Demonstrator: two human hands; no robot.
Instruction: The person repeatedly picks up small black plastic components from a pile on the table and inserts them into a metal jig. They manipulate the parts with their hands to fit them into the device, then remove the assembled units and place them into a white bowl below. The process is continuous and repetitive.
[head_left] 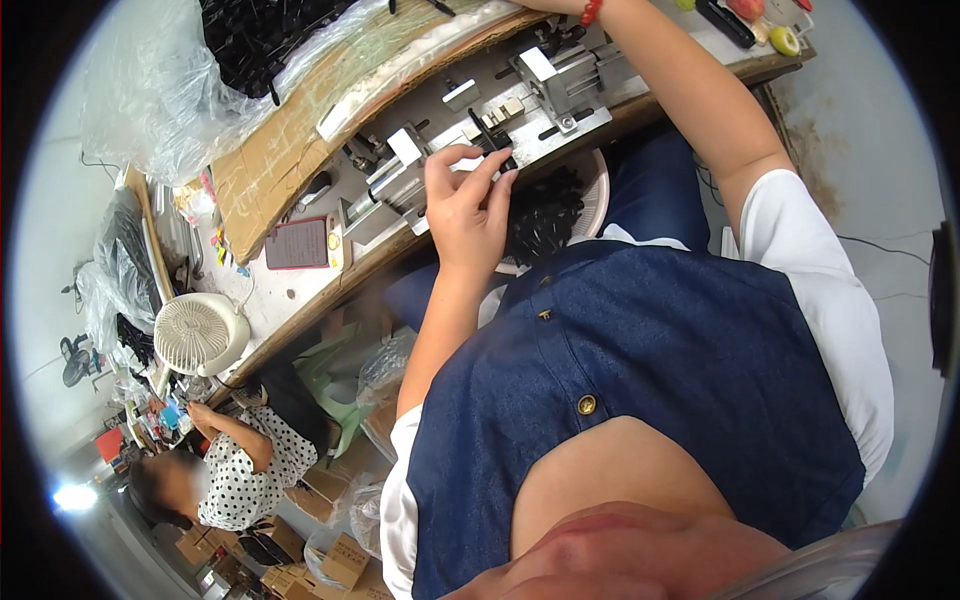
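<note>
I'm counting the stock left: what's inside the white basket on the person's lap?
The white basket holds a heap of small black parts. The left hand and the bench edge cover part of it, so its full contents are hidden.

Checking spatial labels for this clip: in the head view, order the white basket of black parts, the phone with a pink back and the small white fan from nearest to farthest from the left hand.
1. White basket of black parts: just right of the left hand, under the bench edge.
2. Phone with a pink back: on the bench, to the hand's left.
3. Small white fan: farthest, at the bench's left end.
</note>
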